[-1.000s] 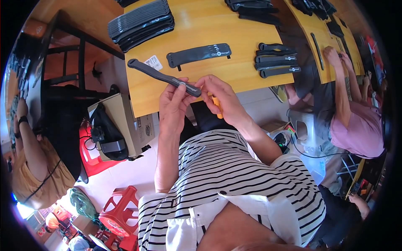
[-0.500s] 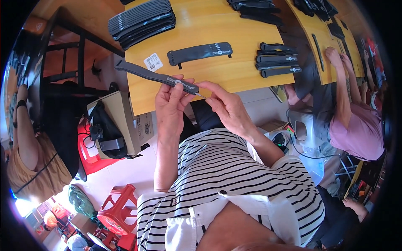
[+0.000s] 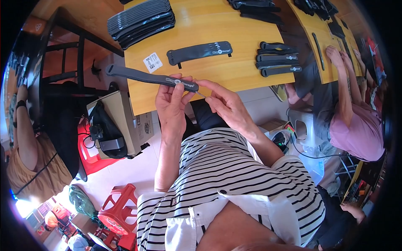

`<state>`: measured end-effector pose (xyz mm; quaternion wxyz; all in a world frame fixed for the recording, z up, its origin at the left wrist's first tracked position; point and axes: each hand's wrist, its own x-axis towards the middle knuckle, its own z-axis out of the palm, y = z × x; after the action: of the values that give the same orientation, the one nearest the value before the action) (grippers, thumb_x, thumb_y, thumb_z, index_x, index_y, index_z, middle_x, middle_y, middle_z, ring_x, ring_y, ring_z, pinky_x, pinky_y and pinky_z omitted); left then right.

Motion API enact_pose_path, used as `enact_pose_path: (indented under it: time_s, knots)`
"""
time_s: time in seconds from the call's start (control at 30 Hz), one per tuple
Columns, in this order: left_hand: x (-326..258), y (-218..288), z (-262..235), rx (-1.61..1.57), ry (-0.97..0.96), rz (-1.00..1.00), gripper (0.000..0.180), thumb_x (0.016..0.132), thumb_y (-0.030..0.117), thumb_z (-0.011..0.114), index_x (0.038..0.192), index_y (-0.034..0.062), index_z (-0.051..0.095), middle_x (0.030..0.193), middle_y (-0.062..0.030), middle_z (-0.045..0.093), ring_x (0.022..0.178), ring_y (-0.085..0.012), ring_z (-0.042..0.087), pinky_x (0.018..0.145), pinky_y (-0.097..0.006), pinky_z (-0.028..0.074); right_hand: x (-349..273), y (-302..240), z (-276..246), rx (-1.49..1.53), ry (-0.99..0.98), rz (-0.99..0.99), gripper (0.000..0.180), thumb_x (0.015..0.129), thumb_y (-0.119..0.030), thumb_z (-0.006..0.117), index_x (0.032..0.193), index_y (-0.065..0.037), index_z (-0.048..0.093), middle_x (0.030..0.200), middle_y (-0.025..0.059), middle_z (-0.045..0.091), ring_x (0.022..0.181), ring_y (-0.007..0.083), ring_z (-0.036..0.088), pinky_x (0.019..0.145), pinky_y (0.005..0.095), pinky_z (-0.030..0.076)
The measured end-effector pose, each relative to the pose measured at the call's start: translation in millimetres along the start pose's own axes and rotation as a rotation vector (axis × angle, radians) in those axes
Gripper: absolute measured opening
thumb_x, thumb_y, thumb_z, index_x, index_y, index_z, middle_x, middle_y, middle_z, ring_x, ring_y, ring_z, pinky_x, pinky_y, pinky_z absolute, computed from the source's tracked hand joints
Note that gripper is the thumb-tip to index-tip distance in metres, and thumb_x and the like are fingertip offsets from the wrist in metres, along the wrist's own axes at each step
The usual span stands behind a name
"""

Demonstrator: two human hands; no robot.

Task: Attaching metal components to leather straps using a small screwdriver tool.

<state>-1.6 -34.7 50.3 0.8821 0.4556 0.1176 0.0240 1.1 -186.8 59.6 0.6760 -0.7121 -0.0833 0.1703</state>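
strap position: the long black strap [image 3: 150,78] is being held in the air just in front of the near edge of the yellow counter [image 3: 201,79], its free end reaching out to the person's left and its near end sitting between the two hands.
left hand: the left hand [image 3: 171,102] is closing on the strap's near end, thumb and fingers clamped on its flat faces, so it is carrying the strap's weight.
right hand: the right hand [image 3: 224,104] is pinching together at the very tip of the strap, on what looks like a thin pale piece there; what that piece is cannot be told at this size.
handling advice: the left hand should be keeping the strap level and steady while the right hand is doing the fine work at the tip; a pinch close to the tip, as judged here, is limiting flex and twist in the long free end.
strap appearance: it is looking flat, narrow, matt black and flexible, with a small pale printed patch near the gripped end and a squared far end.
nearby stock: a single strap [image 3: 199,52] and a small stack of straps [image 3: 278,62] are lying flat on the counter beyond the hands.
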Motion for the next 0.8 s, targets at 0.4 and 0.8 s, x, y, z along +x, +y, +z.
enact_pose_path:
  time_s: [0.4, 0.8]
  knots:
    - [-6.9, -4.9, 13.4, 0.284, 0.032, 0.227, 0.023, 0.091, 0.007, 0.047, 0.112, -0.0018, 0.045, 0.103, -0.0159, 0.058, 0.098, -0.0203, 0.058, 0.085, -0.032, 0.051, 0.9, -0.4, 4.4, 0.147, 0.02, 0.106, 0.038, 0.089, -0.004, 0.049, 0.126, -0.012, 0.05, 0.069, -0.0026, 0.046, 0.058, 0.0051, 0.036, 0.052, 0.0179, 0.034]
    - [-12.9, -27.7, 21.6, 0.268, 0.141, 0.445, 0.02, 0.092, 0.006, 0.043, 0.111, -0.0001, 0.042, 0.107, -0.0148, 0.055, 0.103, -0.0207, 0.054, 0.088, -0.032, 0.048, 2.9, 9.6, 22.2, 0.183, 0.131, -0.048, 0.034, 0.092, -0.006, 0.044, 0.125, -0.006, 0.05, 0.06, -0.0045, 0.042, 0.052, 0.0015, 0.037, 0.048, 0.0148, 0.03]
